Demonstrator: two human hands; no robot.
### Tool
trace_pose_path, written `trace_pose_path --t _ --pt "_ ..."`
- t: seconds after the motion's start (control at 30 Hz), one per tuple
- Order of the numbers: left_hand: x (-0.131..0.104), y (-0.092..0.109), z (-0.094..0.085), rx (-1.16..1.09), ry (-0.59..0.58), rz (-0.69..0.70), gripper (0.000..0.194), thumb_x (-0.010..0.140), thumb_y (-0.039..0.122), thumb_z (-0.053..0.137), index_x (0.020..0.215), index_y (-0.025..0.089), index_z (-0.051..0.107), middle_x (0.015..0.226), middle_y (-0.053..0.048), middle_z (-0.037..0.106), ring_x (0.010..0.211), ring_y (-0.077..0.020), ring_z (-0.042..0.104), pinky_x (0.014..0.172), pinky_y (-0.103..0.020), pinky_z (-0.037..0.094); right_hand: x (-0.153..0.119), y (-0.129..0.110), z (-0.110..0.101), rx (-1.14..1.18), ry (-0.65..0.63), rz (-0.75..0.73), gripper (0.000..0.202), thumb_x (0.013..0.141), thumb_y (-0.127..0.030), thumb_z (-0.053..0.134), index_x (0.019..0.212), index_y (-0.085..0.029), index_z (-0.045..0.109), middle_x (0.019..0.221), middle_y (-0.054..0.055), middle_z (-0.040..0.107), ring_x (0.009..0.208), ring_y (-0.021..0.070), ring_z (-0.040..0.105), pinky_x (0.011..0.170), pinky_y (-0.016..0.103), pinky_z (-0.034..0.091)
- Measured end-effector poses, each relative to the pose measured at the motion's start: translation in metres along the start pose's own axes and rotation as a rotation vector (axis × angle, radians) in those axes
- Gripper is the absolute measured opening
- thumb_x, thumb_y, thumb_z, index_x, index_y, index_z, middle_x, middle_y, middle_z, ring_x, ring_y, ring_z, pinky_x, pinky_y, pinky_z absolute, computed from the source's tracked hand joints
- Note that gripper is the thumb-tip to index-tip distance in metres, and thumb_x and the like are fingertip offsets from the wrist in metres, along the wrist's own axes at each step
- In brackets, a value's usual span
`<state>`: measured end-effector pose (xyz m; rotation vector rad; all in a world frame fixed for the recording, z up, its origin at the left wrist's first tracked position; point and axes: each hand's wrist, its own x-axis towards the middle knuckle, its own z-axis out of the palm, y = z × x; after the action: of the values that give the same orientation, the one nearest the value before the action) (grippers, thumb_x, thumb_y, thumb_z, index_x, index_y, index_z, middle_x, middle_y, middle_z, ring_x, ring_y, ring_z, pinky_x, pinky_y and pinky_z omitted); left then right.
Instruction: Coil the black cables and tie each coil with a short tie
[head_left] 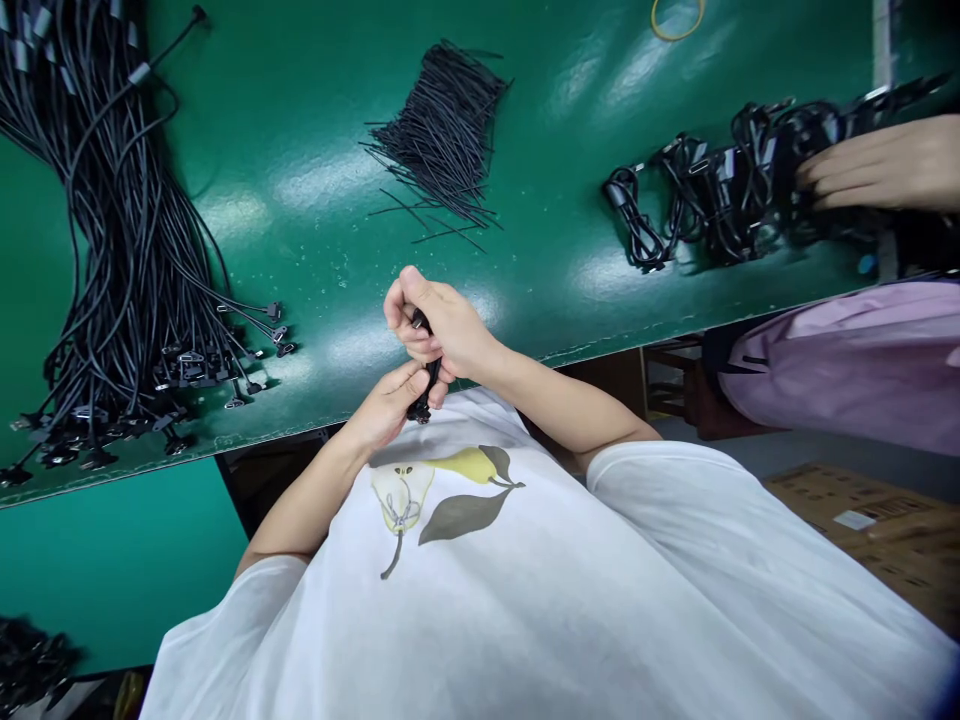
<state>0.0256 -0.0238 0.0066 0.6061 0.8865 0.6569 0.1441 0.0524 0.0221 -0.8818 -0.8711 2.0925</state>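
A folded black cable bundle (421, 402) is held close to my shirt, just over the front edge of the green table. My left hand (390, 402) pinches its lower part between thumb and fingers. Above it, my right hand (442, 322) is closed around the upper part, with a black end showing between the fingers. Whether a tie is wrapped round the bundle is hidden by the fingers. Beyond my hands lies a pile of thin black ties (450, 130), a few of them loose at its near side.
Many long black cables (127, 230) with plugs are heaped at the left. Coiled cable bundles (712, 195) lie in a row at the right, where another person's hand (889, 165) touches them. A yellow ring (676, 18) rests at the back; a cardboard box (870, 520) stands below right.
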Motion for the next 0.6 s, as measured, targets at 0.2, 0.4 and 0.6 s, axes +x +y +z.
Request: trace_pose_path --t 0.2,0.4,0.6 --pt "0.010 -0.004 -0.009 0.108 0.110 0.001 0.044 0.080 0.058 0.067 0.080 0.015 0.059 0.059 0.004 0.041 0.055 -0.0098 0.036 0.055 -0.025 0.030 -0.005 0.007 -0.042 -0.876 0.100 -0.507 0.046 0.100 -0.055 0.032 0.100 -0.019 0.060 0.089 0.006 0.064 0.085 0.0152 0.062 0.084 0.034 0.051" --pt "0.003 0.002 -0.023 0.099 -0.008 -0.102 0.042 0.082 0.055 0.066 0.084 0.013 0.061 0.061 0.004 0.040 0.056 -0.0101 0.036 0.054 -0.024 0.029 -0.033 -0.001 -0.072 -1.768 -0.395 -0.849 0.027 0.100 -0.026 0.043 0.122 -0.021 0.058 0.111 0.006 0.066 0.117 0.0205 0.052 0.114 0.059 0.025" --pt "-0.001 -0.001 -0.026 0.377 -0.043 -0.098 0.043 0.089 0.058 0.054 0.081 0.016 0.058 0.063 0.002 0.043 0.058 -0.0121 0.036 0.055 -0.026 0.029 -0.041 0.004 -0.065 -1.959 -0.477 -0.776 0.036 0.098 -0.047 0.044 0.099 -0.015 0.060 0.090 0.006 0.059 0.092 0.0194 0.053 0.112 0.048 0.032"
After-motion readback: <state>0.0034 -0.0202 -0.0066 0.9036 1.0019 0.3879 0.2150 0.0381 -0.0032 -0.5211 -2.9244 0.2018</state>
